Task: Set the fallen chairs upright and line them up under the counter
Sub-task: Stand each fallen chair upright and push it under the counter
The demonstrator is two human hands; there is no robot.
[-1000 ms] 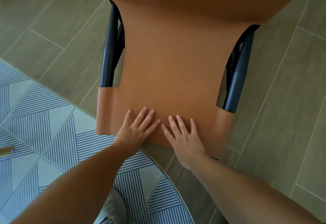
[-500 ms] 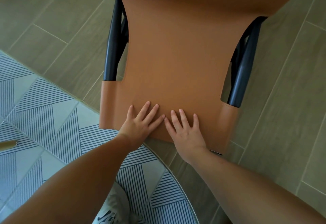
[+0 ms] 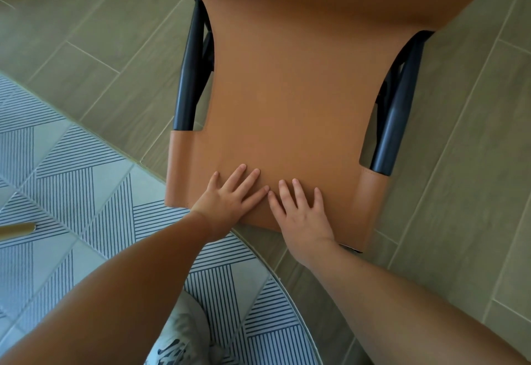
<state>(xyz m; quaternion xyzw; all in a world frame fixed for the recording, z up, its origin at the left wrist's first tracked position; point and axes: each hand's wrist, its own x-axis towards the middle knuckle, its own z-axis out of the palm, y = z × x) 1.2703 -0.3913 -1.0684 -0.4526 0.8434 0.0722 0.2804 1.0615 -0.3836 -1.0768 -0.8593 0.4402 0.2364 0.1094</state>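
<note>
A tan leather chair (image 3: 290, 106) with black metal frame tubes (image 3: 189, 77) fills the middle and top of the head view, seen from above and behind its backrest. My left hand (image 3: 230, 198) lies flat on the backrest near its top edge, fingers straight and spread. My right hand (image 3: 298, 209) lies flat beside it, fingers straight; the two index fingertips nearly touch. Both palms press the leather. The seat and legs are hidden under the backrest. No counter is in view.
Grey-green wood-look floor tiles (image 3: 459, 163) surround the chair. A round striped blue and white rug (image 3: 71, 192) lies at lower left, its edge under the chair's corner. My white shoe (image 3: 184, 333) stands on it. A gold rod tip (image 3: 17, 231) pokes in at left.
The chair and both hands have shifted slightly up and to the right in view. My hands have drawn closer together on the backrest and stay flat.
</note>
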